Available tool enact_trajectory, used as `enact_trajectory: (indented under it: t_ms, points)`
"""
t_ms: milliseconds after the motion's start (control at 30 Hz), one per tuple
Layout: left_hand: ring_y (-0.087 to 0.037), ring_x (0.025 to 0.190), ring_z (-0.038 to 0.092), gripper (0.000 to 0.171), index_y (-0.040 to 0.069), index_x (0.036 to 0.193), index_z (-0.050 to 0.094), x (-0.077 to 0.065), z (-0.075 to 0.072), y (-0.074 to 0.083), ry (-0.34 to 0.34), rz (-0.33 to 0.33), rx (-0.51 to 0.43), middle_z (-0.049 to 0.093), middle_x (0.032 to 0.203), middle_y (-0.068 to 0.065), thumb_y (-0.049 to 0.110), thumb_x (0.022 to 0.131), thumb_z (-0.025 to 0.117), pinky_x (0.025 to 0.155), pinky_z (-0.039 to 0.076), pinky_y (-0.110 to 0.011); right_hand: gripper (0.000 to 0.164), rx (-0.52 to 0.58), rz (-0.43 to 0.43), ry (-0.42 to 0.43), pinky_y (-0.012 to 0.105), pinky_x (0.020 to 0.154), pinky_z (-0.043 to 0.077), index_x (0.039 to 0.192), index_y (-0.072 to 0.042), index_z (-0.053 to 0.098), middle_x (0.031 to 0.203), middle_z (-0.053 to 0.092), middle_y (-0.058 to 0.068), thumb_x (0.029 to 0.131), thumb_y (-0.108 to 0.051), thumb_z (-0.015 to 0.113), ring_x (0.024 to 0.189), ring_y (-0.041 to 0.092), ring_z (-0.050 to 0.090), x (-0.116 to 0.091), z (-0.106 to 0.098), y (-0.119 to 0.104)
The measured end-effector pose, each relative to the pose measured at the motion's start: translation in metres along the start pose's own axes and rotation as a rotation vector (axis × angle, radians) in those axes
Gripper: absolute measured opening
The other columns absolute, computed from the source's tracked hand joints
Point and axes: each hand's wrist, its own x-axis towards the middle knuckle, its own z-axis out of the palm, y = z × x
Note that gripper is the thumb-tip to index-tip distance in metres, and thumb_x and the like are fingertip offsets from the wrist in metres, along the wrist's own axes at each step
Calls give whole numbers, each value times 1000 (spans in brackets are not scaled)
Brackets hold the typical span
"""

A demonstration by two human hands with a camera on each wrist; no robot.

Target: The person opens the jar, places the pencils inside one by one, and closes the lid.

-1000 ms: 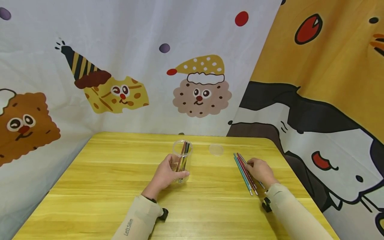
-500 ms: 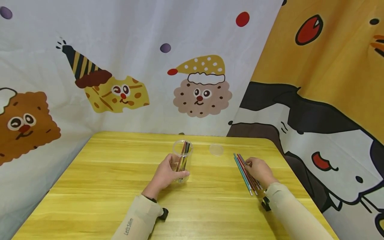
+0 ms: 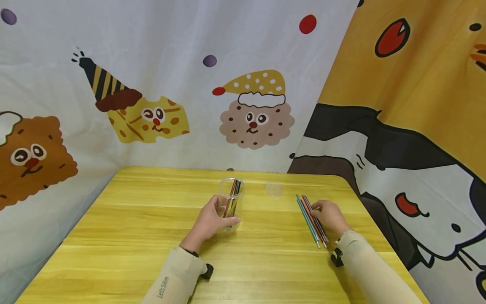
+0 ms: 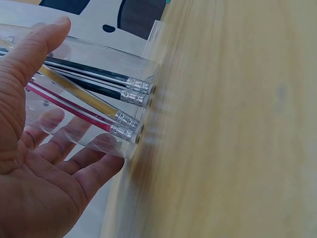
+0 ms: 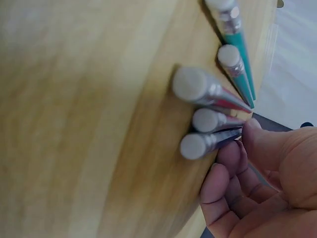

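On the person's left sleeve (image 3: 178, 270) I can make out small dark lettering (image 3: 162, 287) running lengthwise: "Lets", then what looks like "Slim", too small to be sure.

On the table (image 3: 265, 261) I am seeing a cup (image 3: 239, 207) standing near the middle, pencils (image 3: 232, 201) leaning inside it. A disc (image 3: 274, 190) is lying right of the cup, farther back; loose pencils (image 3: 314, 223) are lying farther right and nearer the front. Cloth (image 3: 171, 38) is hanging behind.
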Motion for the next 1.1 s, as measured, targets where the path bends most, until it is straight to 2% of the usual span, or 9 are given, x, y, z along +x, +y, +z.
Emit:
enact_trajectory:
  t_ms: [233,467,633,700,867,933,967,1100]
  points:
    - [-35,137,62,68,17,134,58,1,0,-1,4,5,-13,64,144,-6,37,82,96,107,57,-56,27,-17,7,8,39,73,59,126,4,71,112,75,21,107,-14,63,85,23,70,1,-3,0]
    - [-35,137,62,71,14,136,57,1,0,-1,-7,7,-19,63,145,-8,38,82,96,107,57,-56,33,-148,0,27,50,77,61,128,9,67,115,75,27,103,-11,63,91,34,73,-1,-7,-1]
    - [-35,137,62,71,15,136,57,1,0,0,-3,6,-18,63,145,-8,38,82,96,107,57,-56,34,-207,13,17,51,78,60,127,9,68,113,75,27,101,-10,60,88,33,71,0,-10,0]
    - [-36,137,62,71,15,136,57,2,0,-1,-3,8,-14,63,145,-8,38,82,96,107,57,-56,31,-210,19,-3,48,74,58,122,9,69,106,74,24,100,-11,59,84,31,67,0,-11,0]
    - [-36,136,62,70,16,135,57,2,1,-2,0,8,-6,64,144,-8,40,81,96,106,57,-56,20,-189,1,-37,36,61,44,93,4,69,78,63,13,99,-10,56,67,24,53,-2,-16,-4]
    - [-35,136,62,69,17,134,58,1,1,-3,3,8,-6,64,143,-7,40,81,96,106,57,-56,23,-177,-22,-23,35,60,43,97,7,70,80,65,16,102,-9,54,66,23,52,-4,-21,-8]
    - [-35,135,63,69,17,134,58,1,1,-3,4,8,-9,64,143,-7,40,81,96,106,57,-56,26,-164,-30,-14,35,61,44,104,10,71,85,68,19,103,-9,54,67,23,53,-5,-25,-11]
    - [-35,134,63,69,17,134,58,0,0,-3,5,8,-14,64,142,-8,39,82,96,106,57,-56,39,-82,-45,14,41,70,53,134,14,63,116,71,30,107,-12,52,82,29,63,-9,-37,-29]
